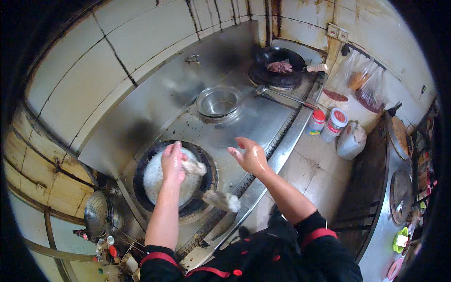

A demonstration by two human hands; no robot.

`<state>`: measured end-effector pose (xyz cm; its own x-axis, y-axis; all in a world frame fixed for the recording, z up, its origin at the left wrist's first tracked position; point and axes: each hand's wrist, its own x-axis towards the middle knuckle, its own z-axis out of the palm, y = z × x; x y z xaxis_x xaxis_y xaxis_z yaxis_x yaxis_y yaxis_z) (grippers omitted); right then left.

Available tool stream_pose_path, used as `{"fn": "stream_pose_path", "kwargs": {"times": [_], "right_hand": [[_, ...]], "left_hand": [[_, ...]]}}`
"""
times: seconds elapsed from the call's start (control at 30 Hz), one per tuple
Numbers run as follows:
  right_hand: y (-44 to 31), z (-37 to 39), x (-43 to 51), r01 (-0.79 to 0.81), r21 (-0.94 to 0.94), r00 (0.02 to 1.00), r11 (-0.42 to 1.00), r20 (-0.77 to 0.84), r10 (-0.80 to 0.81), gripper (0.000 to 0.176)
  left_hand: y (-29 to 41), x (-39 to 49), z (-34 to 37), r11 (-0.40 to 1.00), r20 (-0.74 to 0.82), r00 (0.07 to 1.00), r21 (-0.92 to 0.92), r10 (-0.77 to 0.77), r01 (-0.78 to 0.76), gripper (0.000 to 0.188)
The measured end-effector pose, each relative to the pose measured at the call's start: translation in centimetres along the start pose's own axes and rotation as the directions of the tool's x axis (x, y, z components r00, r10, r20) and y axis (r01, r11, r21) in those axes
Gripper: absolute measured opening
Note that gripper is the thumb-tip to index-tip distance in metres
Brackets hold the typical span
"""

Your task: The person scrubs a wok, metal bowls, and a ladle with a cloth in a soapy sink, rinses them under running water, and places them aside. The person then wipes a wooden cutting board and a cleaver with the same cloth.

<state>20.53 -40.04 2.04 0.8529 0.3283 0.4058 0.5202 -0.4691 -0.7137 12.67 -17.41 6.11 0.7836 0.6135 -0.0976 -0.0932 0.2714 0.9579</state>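
Observation:
My left hand (172, 164) is above a dark wok (139, 178) on the near burner. It is closed around a pale, bunched item (194, 167) that looks like a wet rag. White foamy liquid (153, 181) fills much of the wok below. The wok's handle, wrapped in pale cloth (222, 201), points toward me over the stove's front edge. My right hand (252, 155) hovers over the steel stovetop (260, 120), wet and shiny, its fingers apart and nothing in it.
A steel bowl (219, 102) sits mid-stove. Behind it a ladle (282, 94) lies near a second wok (264, 58) holding raw-looking meat (280, 66). Plastic tubs (334, 123) and a jug (351, 141) stand on the floor to the right. A perforated strainer (96, 213) is at left.

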Motion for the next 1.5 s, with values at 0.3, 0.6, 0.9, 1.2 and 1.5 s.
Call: {"fn": "stream_pose_path", "kwargs": {"times": [0.3,0.6,0.9,1.2,1.5], "right_hand": [[7.5,-17.5,-6.3,0.145,0.089,0.878,0.985,-0.471,-0.087,0.034],[20.8,-35.6,-10.8,-0.076,0.108,0.712,0.991,-0.69,0.13,0.024],[29.3,-44.9,-15.0,-0.168,0.362,0.609,0.917,-0.694,0.385,0.028],[36.1,-49.4,-13.3,-0.269,0.273,0.493,0.924,-0.785,0.376,0.028],[41.3,-54.0,-8.1,-0.473,-0.046,0.473,0.88,-0.856,0.209,0.035]], "left_hand": [[-5.0,-9.6,26.0,0.956,0.651,0.717,0.049,-0.249,0.288,0.012],[-14.9,-19.4,46.6,0.942,0.82,0.464,0.298,-0.335,0.154,0.019],[-21.0,-27.2,59.9,0.916,0.908,0.122,0.392,-0.4,0.087,0.025],[-24.4,-26.4,69.5,0.906,0.904,-0.076,0.424,-0.422,0.007,0.013],[-26.9,-21.8,78.3,0.922,0.891,-0.237,0.378,-0.387,-0.083,0.016]]}}
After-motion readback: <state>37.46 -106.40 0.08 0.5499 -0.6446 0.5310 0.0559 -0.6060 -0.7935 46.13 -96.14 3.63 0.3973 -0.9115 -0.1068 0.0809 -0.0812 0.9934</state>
